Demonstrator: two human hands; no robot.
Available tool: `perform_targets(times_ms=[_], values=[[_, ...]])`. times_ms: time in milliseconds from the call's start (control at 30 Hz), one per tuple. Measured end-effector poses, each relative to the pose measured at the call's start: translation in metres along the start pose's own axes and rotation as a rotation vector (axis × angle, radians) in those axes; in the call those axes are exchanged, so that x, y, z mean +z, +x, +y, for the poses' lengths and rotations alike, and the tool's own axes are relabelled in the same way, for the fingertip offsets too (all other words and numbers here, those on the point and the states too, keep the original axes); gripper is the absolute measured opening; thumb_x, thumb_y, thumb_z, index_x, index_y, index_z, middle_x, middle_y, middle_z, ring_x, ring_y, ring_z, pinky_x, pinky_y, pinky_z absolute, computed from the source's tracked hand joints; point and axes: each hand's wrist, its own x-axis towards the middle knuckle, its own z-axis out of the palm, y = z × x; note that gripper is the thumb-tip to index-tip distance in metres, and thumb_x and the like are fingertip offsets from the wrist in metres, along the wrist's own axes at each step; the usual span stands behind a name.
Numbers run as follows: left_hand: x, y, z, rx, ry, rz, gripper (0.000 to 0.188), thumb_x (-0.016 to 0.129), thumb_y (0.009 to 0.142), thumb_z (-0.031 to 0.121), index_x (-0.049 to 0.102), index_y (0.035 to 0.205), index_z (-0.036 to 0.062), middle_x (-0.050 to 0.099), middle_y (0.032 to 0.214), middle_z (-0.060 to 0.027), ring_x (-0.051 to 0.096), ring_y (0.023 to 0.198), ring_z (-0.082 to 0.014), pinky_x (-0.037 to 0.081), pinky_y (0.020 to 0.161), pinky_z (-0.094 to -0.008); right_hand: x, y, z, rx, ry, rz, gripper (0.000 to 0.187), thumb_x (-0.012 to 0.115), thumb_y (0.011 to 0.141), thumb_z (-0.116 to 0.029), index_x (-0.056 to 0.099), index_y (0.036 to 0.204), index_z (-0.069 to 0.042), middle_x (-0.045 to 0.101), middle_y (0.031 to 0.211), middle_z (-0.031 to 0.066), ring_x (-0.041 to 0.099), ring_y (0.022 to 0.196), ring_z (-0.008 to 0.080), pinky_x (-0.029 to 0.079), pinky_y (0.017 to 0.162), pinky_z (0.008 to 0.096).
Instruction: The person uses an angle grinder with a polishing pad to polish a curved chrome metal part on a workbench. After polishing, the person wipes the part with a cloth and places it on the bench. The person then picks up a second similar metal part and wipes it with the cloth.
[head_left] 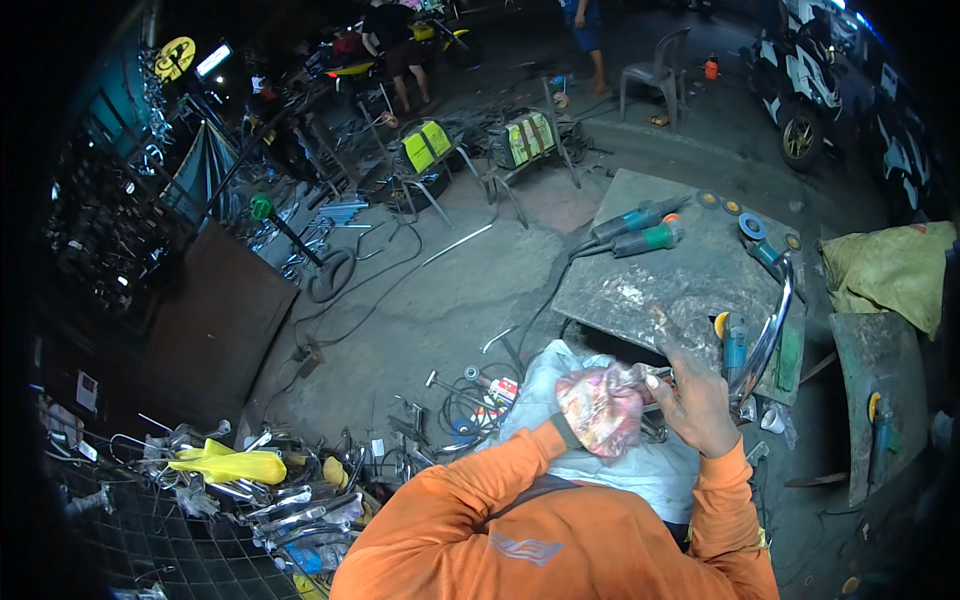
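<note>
A pink-and-white stained rag point(600, 412) wraps over my left hand, hiding its fingers; a dark band shows at the wrist below the orange sleeve point(515, 452). My right hand point(697, 402) is closed beside the rag, thumb and fingers pinched at a small dark, shiny part whose kind I cannot make out. Both hands are above a pale blue-grey cloth point(540, 390) spread over my lap. Just past the right hand, on the worn board point(625, 290), are a blue angle grinder point(735, 345) with a yellow disc and a bent chrome pipe point(772, 325).
Further angle grinders point(648, 240) and several discs point(752, 228) lie on the board. Metal parts and a yellow plastic piece point(230, 464) crowd the lower left. Cables cross the floor. Two metal stands carry green-yellow machines point(425, 146). A sack point(890, 265), motorcycles and other people are around.
</note>
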Motion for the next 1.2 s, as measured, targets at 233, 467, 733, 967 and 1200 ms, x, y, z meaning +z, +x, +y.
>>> perform_targets(times_ms=[233,467,733,967,1200], values=[[-0.001,0.023,-0.002,0.317,-0.276,-0.202,0.045,0.072,0.091,0.031,0.064,0.13,0.0112,0.066,0.13,-0.0091,0.062,0.12,-0.0266,0.047,0.105,-0.0383,0.002,0.001,-0.006,-0.028,0.015,-0.046,0.052,0.064,0.097,-0.042,0.063,0.125,0.002,0.07,0.109,0.0227,0.07,0.094,0.0401,0.055,0.079,0.0475],[0.018,0.003,-0.046,0.361,-0.408,-0.152,0.064,0.073,0.093,0.033,0.052,0.149,0.0094,0.056,0.146,-0.0135,0.052,0.135,-0.0307,0.04,0.116,-0.0405,-0.001,-0.005,-0.002,-0.031,0.002,-0.022,0.053,0.068,0.095,-0.041,0.065,0.122,0.005,0.071,0.108,0.0201,0.069,0.093,0.0368,0.054,0.08,0.0458],[-0.017,0.012,-0.007,0.065,-0.036,-0.413,0.057,0.075,0.085,0.046,0.064,0.135,0.0189,0.065,0.131,-0.0075,0.06,0.122,-0.0286,0.048,0.103,-0.0434,0.011,0.001,-0.014,-0.122,-0.013,-0.037,0.056,0.069,0.094,-0.04,0.063,0.125,0.007,0.07,0.109,0.0205,0.068,0.092,0.0367,0.053,0.08,0.0461],[-0.01,0.01,-0.014,0.341,-0.117,-0.16,0.046,0.078,0.075,0.047,0.071,0.113,0.0216,0.067,0.114,-0.0064,0.062,0.11,-0.0325,0.047,0.094,-0.0464,0.01,0.001,-0.011,-0.102,-0.036,-0.04,0.052,0.071,0.092,-0.039,0.064,0.12,0.005,0.07,0.107,0.0197,0.067,0.089,0.0363,0.052,0.078,0.0462],[-0.015,-0.006,-0.018,0.348,-0.201,0.032,0.061,0.079,0.074,0.039,0.063,0.126,0.0112,0.065,0.118,-0.0128,0.066,0.106,-0.033,0.054,0.086,-0.0426,0.015,0.003,-0.015,-0.11,-0.028,-0.002,0.048,0.071,0.091,-0.036,0.066,0.118,0.003,0.07,0.106,0.0178,0.067,0.09,0.0353,0.052,0.078,0.0467]])
